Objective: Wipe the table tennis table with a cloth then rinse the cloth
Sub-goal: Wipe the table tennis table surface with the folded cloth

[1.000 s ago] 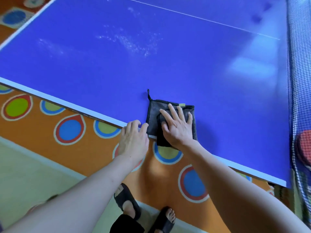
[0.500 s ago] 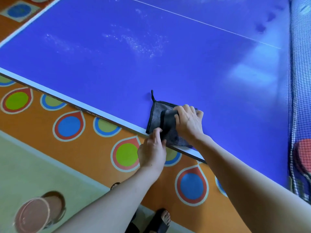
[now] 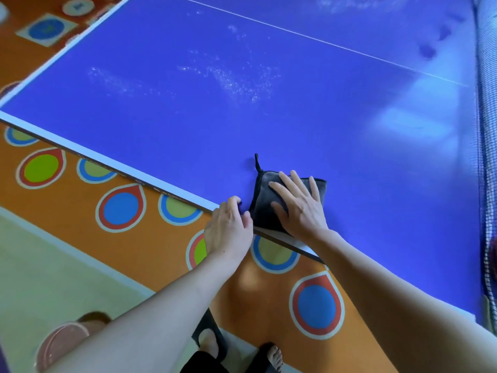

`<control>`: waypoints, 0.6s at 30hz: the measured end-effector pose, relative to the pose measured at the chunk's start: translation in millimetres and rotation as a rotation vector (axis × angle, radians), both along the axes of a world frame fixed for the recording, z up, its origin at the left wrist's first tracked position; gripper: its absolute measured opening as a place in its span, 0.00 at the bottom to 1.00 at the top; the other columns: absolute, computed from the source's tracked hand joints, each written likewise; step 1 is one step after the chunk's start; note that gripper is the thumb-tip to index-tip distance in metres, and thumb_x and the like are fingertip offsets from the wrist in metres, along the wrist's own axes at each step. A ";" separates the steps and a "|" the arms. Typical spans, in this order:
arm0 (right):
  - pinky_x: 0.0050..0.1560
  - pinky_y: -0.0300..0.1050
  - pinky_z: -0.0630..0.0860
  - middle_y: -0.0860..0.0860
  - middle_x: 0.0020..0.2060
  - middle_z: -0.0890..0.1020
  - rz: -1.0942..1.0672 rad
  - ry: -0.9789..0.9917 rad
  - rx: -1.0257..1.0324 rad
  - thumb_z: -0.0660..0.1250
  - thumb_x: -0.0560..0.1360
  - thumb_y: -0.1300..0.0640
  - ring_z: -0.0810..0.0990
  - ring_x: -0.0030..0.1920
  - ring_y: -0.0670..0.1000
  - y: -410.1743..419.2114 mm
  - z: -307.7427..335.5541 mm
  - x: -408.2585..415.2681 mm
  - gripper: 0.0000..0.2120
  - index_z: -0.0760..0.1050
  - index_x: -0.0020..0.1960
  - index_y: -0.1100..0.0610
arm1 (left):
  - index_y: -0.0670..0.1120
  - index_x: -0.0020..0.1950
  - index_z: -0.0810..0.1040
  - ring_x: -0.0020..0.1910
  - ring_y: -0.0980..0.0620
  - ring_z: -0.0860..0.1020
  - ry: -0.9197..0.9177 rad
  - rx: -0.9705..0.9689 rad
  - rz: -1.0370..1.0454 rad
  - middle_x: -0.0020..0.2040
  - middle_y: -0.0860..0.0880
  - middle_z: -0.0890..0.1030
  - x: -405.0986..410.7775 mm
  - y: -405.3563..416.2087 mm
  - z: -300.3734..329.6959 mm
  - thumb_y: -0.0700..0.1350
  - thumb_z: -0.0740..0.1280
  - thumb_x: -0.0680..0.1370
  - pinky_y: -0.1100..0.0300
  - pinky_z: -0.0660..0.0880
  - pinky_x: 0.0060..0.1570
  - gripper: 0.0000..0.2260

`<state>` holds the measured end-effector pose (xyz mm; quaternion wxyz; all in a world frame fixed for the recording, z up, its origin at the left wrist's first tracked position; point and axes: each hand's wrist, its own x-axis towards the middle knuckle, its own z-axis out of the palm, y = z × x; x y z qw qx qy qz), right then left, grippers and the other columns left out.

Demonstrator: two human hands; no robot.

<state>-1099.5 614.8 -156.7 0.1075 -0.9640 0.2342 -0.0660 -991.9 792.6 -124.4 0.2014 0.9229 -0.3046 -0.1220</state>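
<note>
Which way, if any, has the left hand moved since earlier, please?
Yes. The left hand slid left along the table's white edge, from the front of the cloth to its left side.

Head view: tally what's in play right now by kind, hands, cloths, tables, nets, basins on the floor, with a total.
Hands: 2, left hand at the table edge, right hand flat on the cloth
Cloths: 1, dark grey cloth
Tables: 1, blue table tennis table
Nets: 1, net
Basins: 1, pink basin
Total: 6
</note>
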 end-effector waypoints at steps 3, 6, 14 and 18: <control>0.82 0.65 0.48 0.49 0.85 0.54 0.064 0.187 0.034 0.49 0.85 0.38 0.47 0.85 0.57 -0.2 -7.9 0.1 0.28 0.56 0.84 0.40 | 0.51 0.65 0.67 0.57 0.47 0.76 -0.016 -0.020 0.009 0.59 0.51 0.79 11.3 4.0 -2.1 0.51 0.59 0.82 0.50 0.76 0.49 0.12; 0.82 0.64 0.44 0.47 0.86 0.47 0.064 0.237 -0.015 0.43 0.85 0.34 0.40 0.85 0.56 4.5 -10.5 6.8 0.29 0.49 0.85 0.37 | 0.50 0.65 0.69 0.58 0.46 0.75 -0.028 -0.036 0.018 0.59 0.50 0.78 28.8 8.3 -1.0 0.47 0.59 0.82 0.51 0.75 0.49 0.11; 0.82 0.65 0.43 0.47 0.86 0.48 0.105 0.218 -0.007 0.43 0.85 0.34 0.40 0.85 0.57 32.7 -10.9 62.5 0.28 0.49 0.84 0.36 | 0.48 0.65 0.72 0.57 0.44 0.74 -0.039 0.021 0.049 0.58 0.47 0.77 79.5 39.7 -11.4 0.47 0.56 0.83 0.46 0.75 0.51 0.13; 0.82 0.65 0.40 0.48 0.86 0.46 0.069 0.201 0.033 0.43 0.85 0.34 0.39 0.85 0.57 60.6 -10.5 112.5 0.28 0.48 0.84 0.36 | 0.49 0.63 0.74 0.53 0.43 0.74 -0.112 0.079 0.015 0.56 0.46 0.77 107.0 48.8 -12.1 0.48 0.56 0.83 0.46 0.74 0.48 0.12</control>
